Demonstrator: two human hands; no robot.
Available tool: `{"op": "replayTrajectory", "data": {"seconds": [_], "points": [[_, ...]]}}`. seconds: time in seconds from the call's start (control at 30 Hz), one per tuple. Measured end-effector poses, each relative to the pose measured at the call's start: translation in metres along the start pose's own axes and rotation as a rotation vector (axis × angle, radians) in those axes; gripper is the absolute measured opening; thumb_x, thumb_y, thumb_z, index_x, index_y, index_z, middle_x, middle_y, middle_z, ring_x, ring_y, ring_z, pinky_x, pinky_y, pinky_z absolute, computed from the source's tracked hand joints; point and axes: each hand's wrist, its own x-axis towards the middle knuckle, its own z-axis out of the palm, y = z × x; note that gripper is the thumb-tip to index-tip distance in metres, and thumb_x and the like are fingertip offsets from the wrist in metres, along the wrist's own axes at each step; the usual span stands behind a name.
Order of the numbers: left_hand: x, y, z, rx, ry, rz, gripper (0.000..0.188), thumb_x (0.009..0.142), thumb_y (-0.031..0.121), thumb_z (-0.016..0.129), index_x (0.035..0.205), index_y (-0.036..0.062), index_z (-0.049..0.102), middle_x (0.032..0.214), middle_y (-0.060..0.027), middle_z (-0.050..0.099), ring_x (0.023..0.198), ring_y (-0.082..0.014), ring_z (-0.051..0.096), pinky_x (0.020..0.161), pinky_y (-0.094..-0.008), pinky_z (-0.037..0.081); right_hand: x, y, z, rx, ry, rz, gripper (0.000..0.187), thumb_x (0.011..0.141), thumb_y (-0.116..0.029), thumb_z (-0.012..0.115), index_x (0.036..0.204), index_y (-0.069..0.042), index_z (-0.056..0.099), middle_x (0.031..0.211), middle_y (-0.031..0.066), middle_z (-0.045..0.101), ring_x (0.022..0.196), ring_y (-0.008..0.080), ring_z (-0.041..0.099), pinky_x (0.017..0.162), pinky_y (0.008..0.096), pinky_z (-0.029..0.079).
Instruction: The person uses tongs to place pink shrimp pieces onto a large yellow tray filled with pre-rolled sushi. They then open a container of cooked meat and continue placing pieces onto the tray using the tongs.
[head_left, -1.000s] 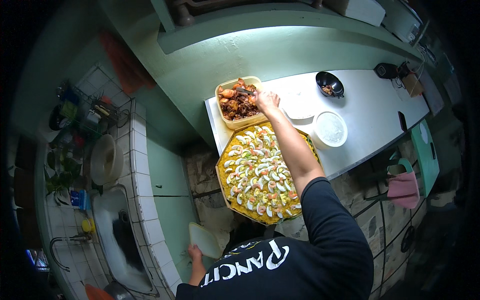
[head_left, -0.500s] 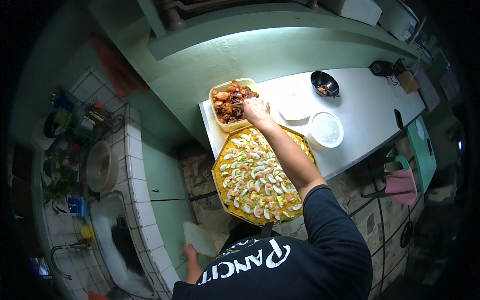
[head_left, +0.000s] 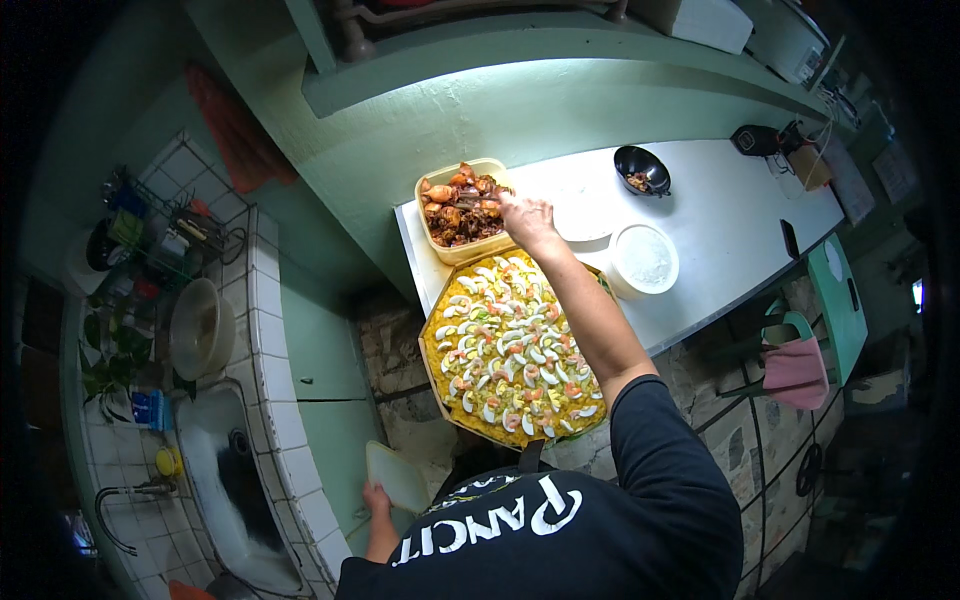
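My right hand (head_left: pixel 530 220) reaches over the right edge of a pale yellow tub (head_left: pixel 428 240) full of glossy, dark brown pieces of cooked meat (head_left: pixel 465 220). Its fingers are closed, and something thin and greyish seems to run from them into the meat; what it is I cannot make out. Low on the left, my left hand (head_left: pixel 377 500) grips a pale, translucent rectangular lid (head_left: pixel 398 478) by its edge. Below the tub, a large octagonal tray (head_left: pixel 431 378) holds yellow noodles (head_left: pixel 500 350) topped with egg slices and shrimp.
On the white table (head_left: pixel 730 230) stand a round white tub (head_left: pixel 643 259), a white dish (head_left: pixel 583 212) and a black bowl (head_left: pixel 642 171) with scraps. A phone (head_left: pixel 789 238) lies near the table's right edge. To the left are a tiled counter (head_left: pixel 285 400) and sink (head_left: pixel 225 480).
My right hand has shifted slightly right and down across the tub's edge, its fingers turned more toward the meat. The left hand still grips the lid; the whole view has shifted slightly.
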Motion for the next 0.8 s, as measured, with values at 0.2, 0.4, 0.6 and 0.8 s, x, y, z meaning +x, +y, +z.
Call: {"op": "replayTrajectory", "data": {"seconds": [0.2, 0.4, 0.6, 0.8], "points": [[-0.007, -0.01, 0.0, -0.113, -0.027, -0.161, 0.027, 0.084, 0.012, 0.057, 0.106, -0.0036, 0.06, 0.102, -0.0255, 0.063, 0.094, -0.0411, 0.06, 0.082, -0.045, 0.046, 0.011, -0.02, 0.008, 0.019, -0.126, -0.013, 0.02, 0.086, -0.016, 0.047, 0.092, -0.008, 0.065, 0.095, 0.0132, 0.063, 0.084, 0.0318, 0.065, 0.07, 0.0467, 0.051], [-0.012, -0.016, -0.007, -0.04, 0.059, -0.151, 0.027, 0.083, 0.012, 0.057, 0.106, -0.0036, 0.059, 0.101, -0.0269, 0.062, 0.093, -0.043, 0.06, 0.082, -0.0473, 0.045, 0.006, -0.019, -0.004, -0.025, -0.266, 0.062, 0.023, 0.084, -0.017, 0.049, 0.089, -0.005, 0.068, 0.088, 0.0174, 0.068, 0.084, 0.0331, 0.066, 0.071, 0.0463, 0.052], [-0.016, -0.01, -0.014, 0.086, 0.042, -0.058, 0.029, 0.084, 0.015, 0.054, 0.107, -0.0029, 0.059, 0.101, -0.0262, 0.062, 0.094, -0.0438, 0.059, 0.082, -0.0481, 0.045, -0.015, 0.002, -0.019, 0.06, -0.237, 0.228, 0.031, 0.093, -0.034, 0.046, 0.093, -0.012, 0.068, 0.087, 0.0142, 0.069, 0.083, 0.0322, 0.067, 0.076, 0.0456, 0.051], [0.009, -0.017, -0.007, -0.007, 0.016, -0.116, 0.026, 0.086, 0.015, 0.052, 0.106, -0.0015, 0.059, 0.1, -0.0254, 0.063, 0.093, -0.0435, 0.059, 0.08, -0.048, 0.045, -0.081, 0.027, -0.065, 0.262, -0.195, 0.254, 0.029, 0.091, -0.037, 0.05, 0.09, -0.013, 0.067, 0.077, 0.0165, 0.066, 0.076, 0.0328, 0.066, 0.07, 0.0451, 0.05]]}}
